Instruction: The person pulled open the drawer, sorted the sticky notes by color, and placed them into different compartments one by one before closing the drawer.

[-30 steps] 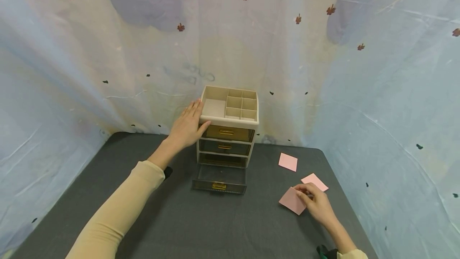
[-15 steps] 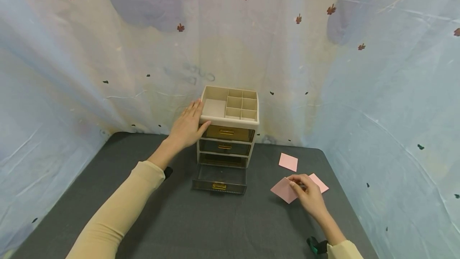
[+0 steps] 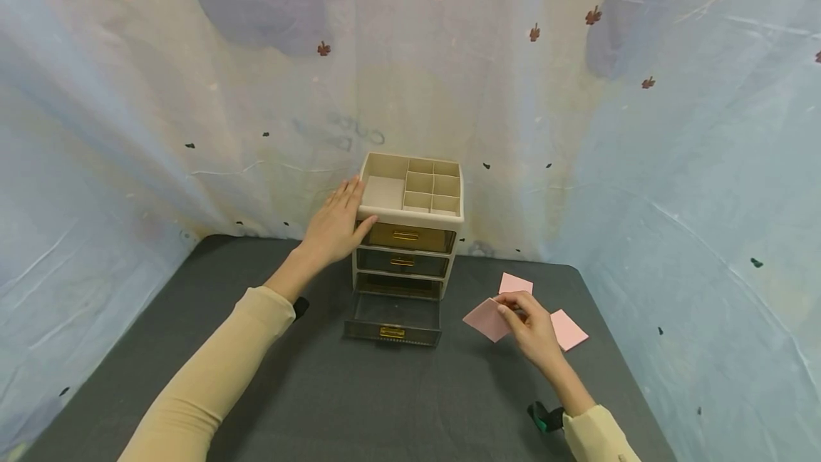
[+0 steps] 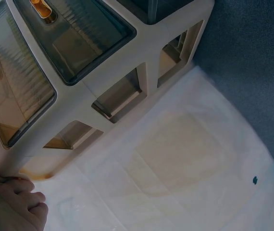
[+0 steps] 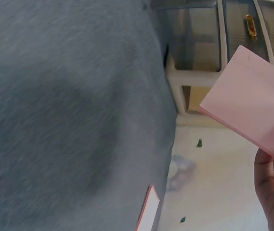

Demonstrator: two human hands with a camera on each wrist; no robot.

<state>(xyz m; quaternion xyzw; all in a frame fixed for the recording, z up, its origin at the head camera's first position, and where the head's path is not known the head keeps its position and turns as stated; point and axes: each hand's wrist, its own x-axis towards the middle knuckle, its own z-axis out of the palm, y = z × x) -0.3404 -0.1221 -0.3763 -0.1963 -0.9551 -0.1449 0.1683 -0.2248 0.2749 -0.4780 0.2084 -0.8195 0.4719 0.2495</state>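
A cream desktop drawer unit [image 3: 410,219] stands at the back of the table, its bottom drawer [image 3: 393,319] pulled out. Against the unit's upper left side rests my left hand [image 3: 335,223], fingers extended and thumb near the front edge. My right hand [image 3: 529,326] pinches a pink sticky note pad [image 3: 487,319] by one corner, above the table to the right of the drawer. In the right wrist view the held pad [image 5: 252,98] appears tilted before the unit. Two more pink pads lie on the table: one [image 3: 516,283] partly behind my hand, another [image 3: 568,330] to its right.
The dark table [image 3: 346,398] meets a patterned curtain [image 3: 398,77] at the back and sides. On top of the drawer unit is an open tray [image 3: 383,192] with several compartments. The two upper drawers [image 3: 403,261] are closed.
My right hand has carried the held sticky note pad left and away from me, toward the open drawer, uncovering more of the right pad. My left hand has stayed on the unit.
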